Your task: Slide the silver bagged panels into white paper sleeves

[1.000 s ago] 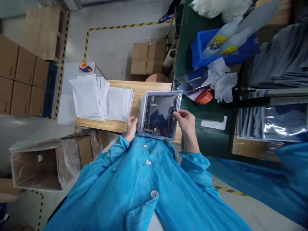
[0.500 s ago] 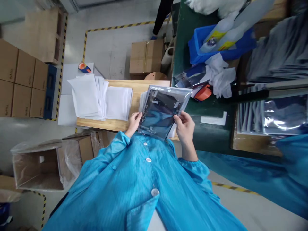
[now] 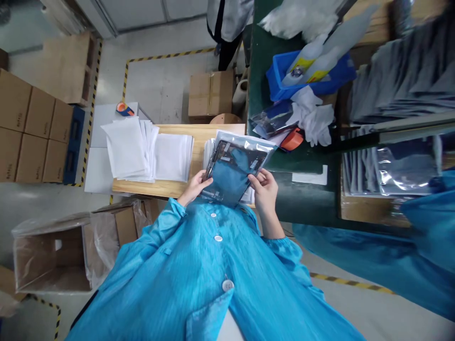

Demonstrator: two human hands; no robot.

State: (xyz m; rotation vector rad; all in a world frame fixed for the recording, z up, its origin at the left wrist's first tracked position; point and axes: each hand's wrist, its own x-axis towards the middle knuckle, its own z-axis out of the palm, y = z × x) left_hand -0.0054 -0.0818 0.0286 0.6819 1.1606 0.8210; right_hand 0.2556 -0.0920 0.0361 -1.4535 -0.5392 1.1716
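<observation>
Between my hands is a dark flat panel in a clear plastic bag point(image 3: 229, 173), tilted above the wooden table point(image 3: 201, 135). My left hand point(image 3: 196, 186) pinches its left edge, thumb on top. At the right edge my right hand point(image 3: 264, 187) grips the bag between thumb and fingers. The panel's glossy face reflects blue. Partly hidden under the bag is a stack of white sleeves point(image 3: 208, 152). To the left lie more white sleeves point(image 3: 172, 156) and a fanned pile of white sheets point(image 3: 128, 147).
On the green bench point(image 3: 261, 57) are a blue bin point(image 3: 275, 78) with bottles, white gloves point(image 3: 314, 118) and an orange tape dispenser point(image 3: 292, 139). Bagged panels point(image 3: 405, 166) fill a box at right. A person point(image 3: 227, 23) stands beyond; cartons point(image 3: 42, 123) are stacked left.
The bagged panel has tipped slightly, and its reflection has shifted. My left thumb now reaches further over its edge. More of the person at the back shows as the view moved.
</observation>
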